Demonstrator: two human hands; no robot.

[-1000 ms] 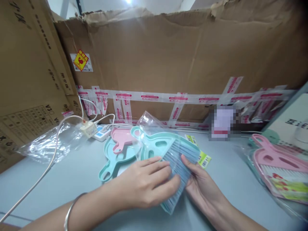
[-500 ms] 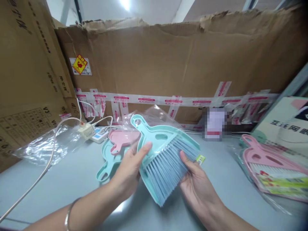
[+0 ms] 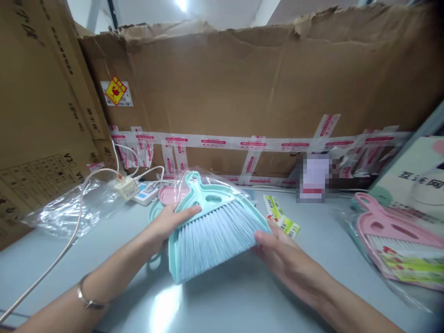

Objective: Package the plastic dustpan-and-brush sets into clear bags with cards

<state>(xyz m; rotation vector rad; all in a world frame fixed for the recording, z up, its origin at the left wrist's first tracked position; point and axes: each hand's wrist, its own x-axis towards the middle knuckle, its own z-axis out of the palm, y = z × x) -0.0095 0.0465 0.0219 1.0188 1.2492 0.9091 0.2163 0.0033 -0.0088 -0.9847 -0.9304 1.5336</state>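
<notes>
Between my hands is a mint-green dustpan point(image 3: 172, 266) with a matching brush point(image 3: 215, 236) nested in it, pale-blue bristles facing me. My left hand point(image 3: 173, 222) grips the pan's left side, thumb on top by the brush. On the other side, my right hand point(image 3: 280, 247) pinches the right corner, its thumb over the edge and its other fingers hidden beneath. The set is tilted above the table, handle end up and away from me. Behind it, partly covered, lies a pink dustpan point(image 3: 167, 196) on another mint one.
A packaged pink dustpan set point(image 3: 385, 222) lies at right. Yellow-green labels point(image 3: 287, 225) rest behind my right hand. A clear plastic bag point(image 3: 79, 208), a power strip point(image 3: 144, 194) and a white cable point(image 3: 74, 231) are at left. Large cardboard boxes point(image 3: 215, 92) wall the back.
The dustpan and brush have swung to a more level angle and moved slightly left. Both hands moved with them and still hold on. Labels behind the set now show more.
</notes>
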